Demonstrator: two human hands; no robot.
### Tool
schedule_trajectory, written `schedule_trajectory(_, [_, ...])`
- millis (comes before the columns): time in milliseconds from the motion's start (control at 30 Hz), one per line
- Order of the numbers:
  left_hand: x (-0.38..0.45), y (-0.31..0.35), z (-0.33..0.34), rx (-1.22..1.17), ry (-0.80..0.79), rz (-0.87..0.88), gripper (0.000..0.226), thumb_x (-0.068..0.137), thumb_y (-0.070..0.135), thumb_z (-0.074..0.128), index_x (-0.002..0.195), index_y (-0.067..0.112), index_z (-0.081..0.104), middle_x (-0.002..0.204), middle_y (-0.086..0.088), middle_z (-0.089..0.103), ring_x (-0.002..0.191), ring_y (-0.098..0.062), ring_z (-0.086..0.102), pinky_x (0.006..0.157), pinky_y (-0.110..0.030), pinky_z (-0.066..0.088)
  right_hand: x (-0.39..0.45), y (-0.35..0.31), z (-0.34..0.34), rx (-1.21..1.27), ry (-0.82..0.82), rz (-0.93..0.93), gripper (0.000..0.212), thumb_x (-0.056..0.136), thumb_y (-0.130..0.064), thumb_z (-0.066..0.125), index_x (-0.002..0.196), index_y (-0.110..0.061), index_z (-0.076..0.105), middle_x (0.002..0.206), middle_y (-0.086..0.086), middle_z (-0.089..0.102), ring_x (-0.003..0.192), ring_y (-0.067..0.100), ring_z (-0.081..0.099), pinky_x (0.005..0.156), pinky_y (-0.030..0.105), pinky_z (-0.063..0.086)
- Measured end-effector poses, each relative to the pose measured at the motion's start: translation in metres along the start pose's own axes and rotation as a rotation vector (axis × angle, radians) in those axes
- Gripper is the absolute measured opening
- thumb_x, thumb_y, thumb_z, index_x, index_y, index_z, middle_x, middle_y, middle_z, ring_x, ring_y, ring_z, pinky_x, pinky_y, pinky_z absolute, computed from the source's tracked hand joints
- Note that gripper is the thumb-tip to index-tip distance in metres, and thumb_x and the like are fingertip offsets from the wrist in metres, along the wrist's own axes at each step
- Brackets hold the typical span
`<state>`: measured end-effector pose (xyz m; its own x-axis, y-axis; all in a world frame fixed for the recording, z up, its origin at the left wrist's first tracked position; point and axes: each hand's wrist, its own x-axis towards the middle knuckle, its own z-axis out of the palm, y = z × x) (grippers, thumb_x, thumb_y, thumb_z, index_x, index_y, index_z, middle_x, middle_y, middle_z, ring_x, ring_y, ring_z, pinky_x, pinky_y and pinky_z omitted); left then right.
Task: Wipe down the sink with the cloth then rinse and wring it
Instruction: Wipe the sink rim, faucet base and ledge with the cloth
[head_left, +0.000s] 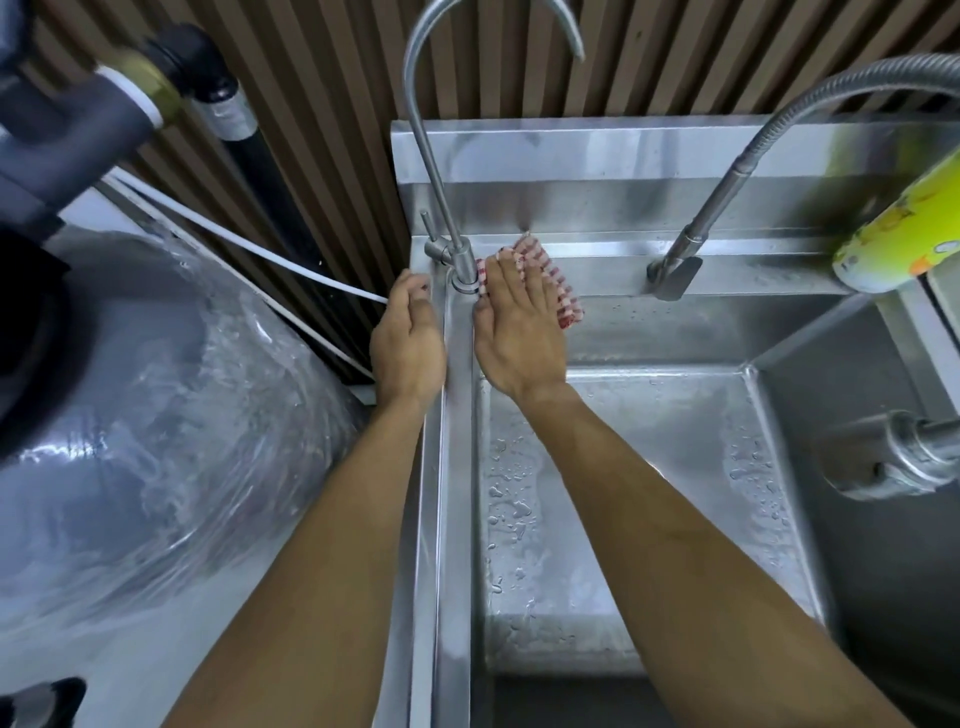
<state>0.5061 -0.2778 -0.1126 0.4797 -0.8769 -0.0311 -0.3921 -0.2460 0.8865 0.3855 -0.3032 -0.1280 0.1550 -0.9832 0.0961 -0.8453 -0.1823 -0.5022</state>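
Observation:
A red-and-white checked cloth lies on the back ledge of the stainless steel sink, just right of the slim gooseneck tap's base. My right hand presses flat on the cloth with straight fingers, covering most of it. My left hand rests on the sink's left rim beside the tap base, fingers loosely curled over the outer edge, holding nothing I can see. The basin floor below is wet with droplets.
A second tap with a flexible hose stands to the right on the ledge. A yellow-green bottle sits at the far right. A large plastic-wrapped grey tank and a white tube fill the left side. A chrome fitting juts over the basin's right wall.

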Motion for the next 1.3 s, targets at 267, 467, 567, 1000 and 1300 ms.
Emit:
schedule_trajectory(267, [-0.019,-0.006,0.008,0.816,-0.231,0.27,0.066,0.103,0.044,0.012,0.163,0.017,0.01,0.172,-0.003,0.001,0.158,-0.026,0.0,0.127,-0.044,0.003,0.021,0.053,-0.02,-0.202,0.053,-0.192,0.062,0.108,-0.05,0.03,0.162,-0.018,0.029,0.169,0.004,0.024,0.158,0.026,0.016,0.129,0.039,0.004])
schedule_trajectory(467, [-0.035,-0.008,0.006,1.02,-0.273,0.373,0.077,0.096,0.047,-0.005,0.162,0.008,0.004,0.171,-0.009,-0.005,0.157,-0.028,-0.009,0.125,-0.048,-0.011,0.016,0.041,-0.039,0.265,0.34,0.073,0.036,0.108,-0.036,0.036,0.113,-0.021,0.069,0.101,0.001,0.074,0.093,0.017,0.07,0.083,0.038,0.056])
schedule_trajectory(567, [-0.034,-0.008,0.007,1.028,-0.297,0.383,0.076,0.096,0.046,-0.006,0.162,0.009,0.002,0.171,-0.008,-0.008,0.157,-0.027,-0.012,0.125,-0.049,-0.01,0.039,0.011,-0.068,0.791,0.681,0.33,0.034,0.111,-0.028,0.04,0.122,-0.011,0.068,0.108,-0.001,0.071,0.088,-0.017,0.063,0.076,0.013,0.052])
schedule_trajectory(1000, [-0.03,-0.013,0.01,0.937,-0.223,0.461,0.071,0.099,0.042,0.017,0.159,0.004,0.027,0.168,-0.011,0.017,0.157,-0.031,0.012,0.125,-0.049,0.001,0.132,0.03,-0.065,-0.761,0.143,-0.986,0.069,0.105,-0.012,0.044,0.165,-0.022,0.01,0.173,0.004,0.009,0.159,0.027,0.006,0.13,0.043,0.005])
schedule_trajectory(1300, [-0.03,-0.015,0.014,0.952,-0.202,0.451,0.07,0.1,0.042,0.019,0.159,0.004,0.025,0.168,-0.012,0.018,0.157,-0.031,0.013,0.126,-0.052,0.006,0.106,0.035,-0.038,-0.537,0.382,-0.529,0.081,0.098,-0.004,0.054,0.165,-0.018,0.011,0.172,0.01,0.009,0.158,0.028,-0.002,0.129,0.043,-0.003])
